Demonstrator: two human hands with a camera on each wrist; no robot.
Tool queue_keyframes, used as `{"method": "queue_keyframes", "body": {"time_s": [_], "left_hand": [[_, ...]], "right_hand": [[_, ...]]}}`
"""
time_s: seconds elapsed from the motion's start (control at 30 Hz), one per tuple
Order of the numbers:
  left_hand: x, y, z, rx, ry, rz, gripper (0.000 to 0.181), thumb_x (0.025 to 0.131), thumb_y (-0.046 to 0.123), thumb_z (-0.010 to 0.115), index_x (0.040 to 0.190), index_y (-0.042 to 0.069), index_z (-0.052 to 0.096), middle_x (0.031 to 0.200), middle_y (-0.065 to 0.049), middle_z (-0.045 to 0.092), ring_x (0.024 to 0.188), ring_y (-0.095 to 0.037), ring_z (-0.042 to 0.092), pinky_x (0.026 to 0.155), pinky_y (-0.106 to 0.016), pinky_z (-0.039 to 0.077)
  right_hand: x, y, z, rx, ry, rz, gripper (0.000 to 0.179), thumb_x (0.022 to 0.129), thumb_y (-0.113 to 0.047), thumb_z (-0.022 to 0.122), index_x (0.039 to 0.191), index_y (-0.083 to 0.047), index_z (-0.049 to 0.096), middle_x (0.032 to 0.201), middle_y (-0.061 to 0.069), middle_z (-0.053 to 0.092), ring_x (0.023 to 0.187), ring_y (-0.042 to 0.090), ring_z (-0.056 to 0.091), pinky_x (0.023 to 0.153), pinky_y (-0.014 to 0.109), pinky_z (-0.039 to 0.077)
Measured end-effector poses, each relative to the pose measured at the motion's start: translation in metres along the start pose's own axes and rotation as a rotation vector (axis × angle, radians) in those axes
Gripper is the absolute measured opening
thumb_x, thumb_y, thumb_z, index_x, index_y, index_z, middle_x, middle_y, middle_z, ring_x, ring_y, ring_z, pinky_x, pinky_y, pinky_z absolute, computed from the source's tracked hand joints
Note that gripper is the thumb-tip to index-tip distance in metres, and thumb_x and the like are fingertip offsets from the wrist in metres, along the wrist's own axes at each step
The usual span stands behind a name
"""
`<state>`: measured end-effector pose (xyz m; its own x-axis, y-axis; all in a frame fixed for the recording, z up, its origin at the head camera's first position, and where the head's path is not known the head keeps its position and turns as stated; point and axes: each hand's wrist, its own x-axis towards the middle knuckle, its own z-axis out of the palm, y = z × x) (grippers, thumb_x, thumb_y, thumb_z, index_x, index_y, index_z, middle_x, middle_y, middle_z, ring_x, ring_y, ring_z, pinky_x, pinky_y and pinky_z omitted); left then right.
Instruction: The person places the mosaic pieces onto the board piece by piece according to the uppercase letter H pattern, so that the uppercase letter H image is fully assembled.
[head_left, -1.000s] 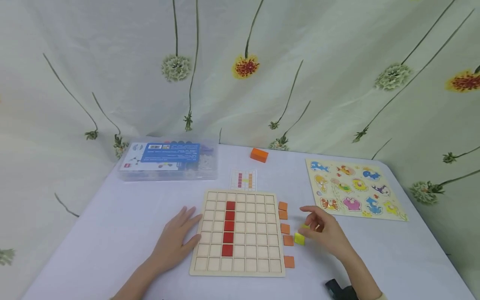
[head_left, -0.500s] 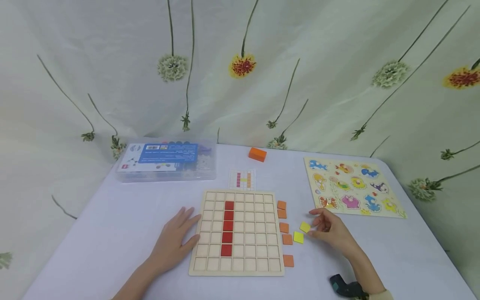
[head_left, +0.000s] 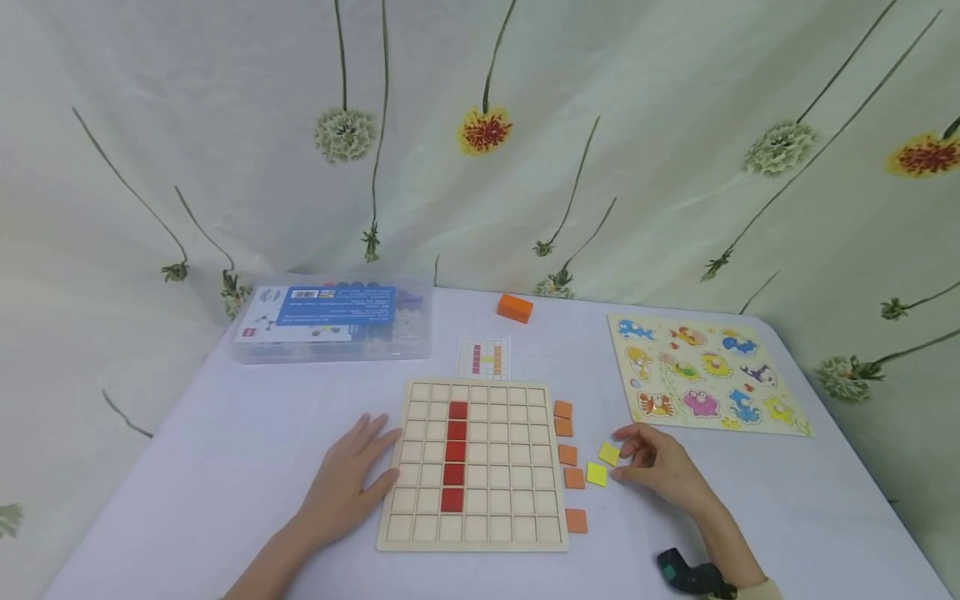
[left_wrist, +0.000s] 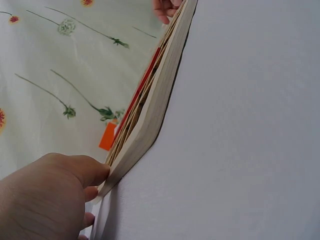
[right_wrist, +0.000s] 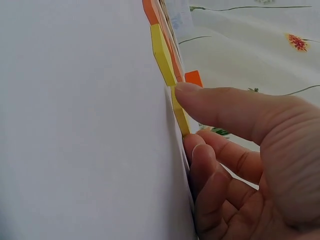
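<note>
A wooden grid board [head_left: 501,530] lies on the white table with a column of red tiles [head_left: 454,451] in its cells. My left hand [head_left: 341,487] rests at the board's left edge, fingers spread, thumb on the rim. To the right of the board, my right hand [head_left: 663,471] is beside the far yellow tile [head_left: 609,454]. Thumb and bent fingers are apart, their tips right at its edge, and the tile shows almost whole. A second yellow tile [head_left: 596,474] lies just nearer. Several orange tiles [head_left: 574,478] line the board's right side.
A small pattern card [head_left: 483,359] lies behind the board, with an orange block [head_left: 515,308] farther back. A clear plastic case [head_left: 333,321] stands back left. An animal puzzle board [head_left: 705,375] lies at the right, beyond my right hand.
My right hand first partly covered the far yellow tile, then drew back to the right, leaving it in view. It has since edged slightly nearer. My left hand stays in place.
</note>
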<state>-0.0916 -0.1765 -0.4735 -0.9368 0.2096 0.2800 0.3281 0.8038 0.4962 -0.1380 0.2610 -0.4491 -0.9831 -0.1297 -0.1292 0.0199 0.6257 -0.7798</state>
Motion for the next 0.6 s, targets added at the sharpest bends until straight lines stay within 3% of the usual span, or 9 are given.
{"method": "queue_keyframes", "body": {"time_s": [0.6], "left_hand": [[0.0001,-0.0012,0.0011,-0.002,0.003,0.005,0.051,0.086,0.02,0.071,0.134,0.009,0.059,0.149,-0.016,0.047,0.142,-0.044,0.033,0.108,-0.067,0.03]], "right_hand": [[-0.0027,-0.0071,0.0048,-0.085,0.027,0.013,0.038,0.073,-0.01,0.083,0.107,-0.006,0.067,0.085,0.002,0.057,0.072,0.013,0.048,0.06,0.02,0.04]]}}
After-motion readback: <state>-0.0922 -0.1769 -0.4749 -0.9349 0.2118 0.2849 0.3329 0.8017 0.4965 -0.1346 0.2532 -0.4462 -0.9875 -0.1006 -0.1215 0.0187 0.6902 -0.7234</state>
